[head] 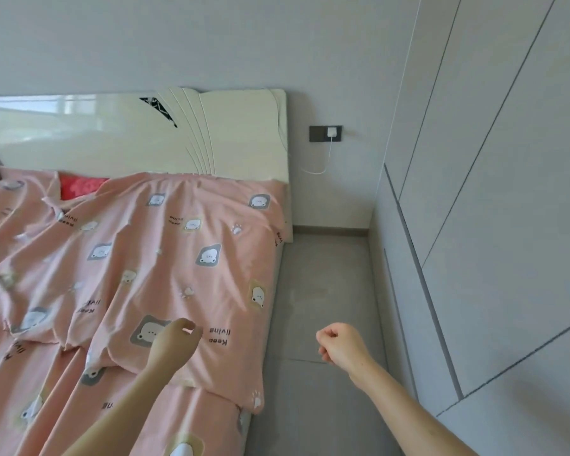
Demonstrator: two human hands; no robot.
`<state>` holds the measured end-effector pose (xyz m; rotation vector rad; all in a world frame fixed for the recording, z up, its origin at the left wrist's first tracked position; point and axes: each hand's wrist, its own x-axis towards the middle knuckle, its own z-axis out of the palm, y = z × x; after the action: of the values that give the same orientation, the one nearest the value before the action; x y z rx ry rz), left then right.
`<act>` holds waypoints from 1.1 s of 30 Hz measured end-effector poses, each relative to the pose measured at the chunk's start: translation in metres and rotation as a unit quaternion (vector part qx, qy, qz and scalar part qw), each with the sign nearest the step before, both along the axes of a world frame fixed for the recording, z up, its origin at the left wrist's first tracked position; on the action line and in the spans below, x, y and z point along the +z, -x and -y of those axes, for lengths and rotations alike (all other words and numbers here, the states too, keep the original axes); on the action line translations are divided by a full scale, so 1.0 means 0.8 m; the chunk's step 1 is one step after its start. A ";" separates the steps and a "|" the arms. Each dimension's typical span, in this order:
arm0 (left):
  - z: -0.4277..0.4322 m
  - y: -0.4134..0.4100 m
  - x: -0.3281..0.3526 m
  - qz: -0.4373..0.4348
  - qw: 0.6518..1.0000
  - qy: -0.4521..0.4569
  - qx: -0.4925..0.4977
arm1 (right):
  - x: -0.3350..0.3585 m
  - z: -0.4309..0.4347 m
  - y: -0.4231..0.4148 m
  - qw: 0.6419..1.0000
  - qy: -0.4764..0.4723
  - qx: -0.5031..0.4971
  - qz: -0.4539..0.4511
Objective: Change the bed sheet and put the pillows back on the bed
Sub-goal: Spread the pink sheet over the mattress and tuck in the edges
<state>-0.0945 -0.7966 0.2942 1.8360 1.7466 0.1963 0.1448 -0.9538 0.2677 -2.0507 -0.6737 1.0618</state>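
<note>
Plainly the sheet is on the bed but not yet squared up. The pink cotton bed sheet printed with small white bears [178, 251] lies rumpled across the mattress, and its far edge is bunched against the glossy cream headboard [112, 139]. Its right edge droops over the right side of the bed towards the grey tiled floor [323, 291]. A loose corner [255, 399] hangs at the near right, over another layer of the same pink cloth.

The left hand [175, 340] hovers over the near part of the sheet. Its fingers are curled and the thumb is brought towards the forefinger, with no fold of cloth visible between them. The right hand [341, 345] is a loose fist over the floor, right of the bed edge, holding nothing. The two hands are well apart.

The bed's long axis runs from near to far, and the slack sheet lies to the left of both hands and beyond them. The left hand is nearer the cloth, while the right is better placed for the hanging corner and side edge. Judging by the creases, the sheet needs pulling towards the near right.

A red patterned cushion or cloth [79, 187] peeks out at the far left; I cannot tell whether it is a pillow.
</note>
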 end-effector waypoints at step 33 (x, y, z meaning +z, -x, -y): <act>-0.809 -0.563 -0.208 -0.110 0.994 -0.022 -0.006 | -0.260 -0.774 -0.486 0.949 0.190 -0.125 -0.218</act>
<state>0.3558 -0.1492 0.1280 1.9616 1.8918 0.0295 0.5340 -0.3345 0.0598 -2.0361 0.0219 1.5106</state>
